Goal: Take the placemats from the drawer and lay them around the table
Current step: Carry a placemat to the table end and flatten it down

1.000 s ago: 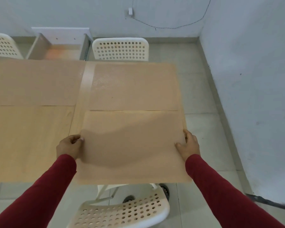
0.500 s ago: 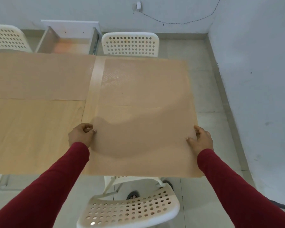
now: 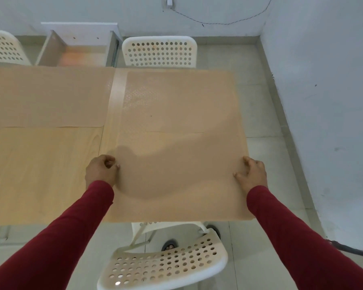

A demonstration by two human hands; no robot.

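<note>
The left hand (image 3: 101, 171) pinches the near placemat's (image 3: 182, 176) left edge, the right hand (image 3: 252, 173) grips its right edge; since a second ago its far edge has slid forward over the far placemat (image 3: 176, 97) on the table (image 3: 40, 174), so it needs pulling back; no readable writing anywhere

Two placemats (image 3: 182, 143) on table (image 3: 40, 174), drawer (image 3: 78, 49) behind, chair (image 3: 166, 266) before
</note>
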